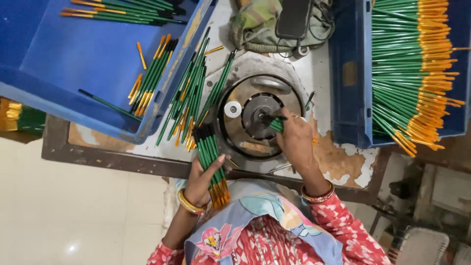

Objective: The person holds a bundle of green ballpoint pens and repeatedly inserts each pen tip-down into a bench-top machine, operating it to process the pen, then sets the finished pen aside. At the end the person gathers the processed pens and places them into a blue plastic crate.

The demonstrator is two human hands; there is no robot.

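Hands: left (203, 179) grips a bundle of slim green pens (211, 159), right (294, 140) pinches one pen (276, 124) at the round metal machine (257, 118); light, stiff, slippery, probably best held mid-barrel.

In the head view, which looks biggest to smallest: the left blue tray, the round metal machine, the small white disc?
1. Left blue tray, largest by far.
2. Round metal machine.
3. Small white disc, smallest.
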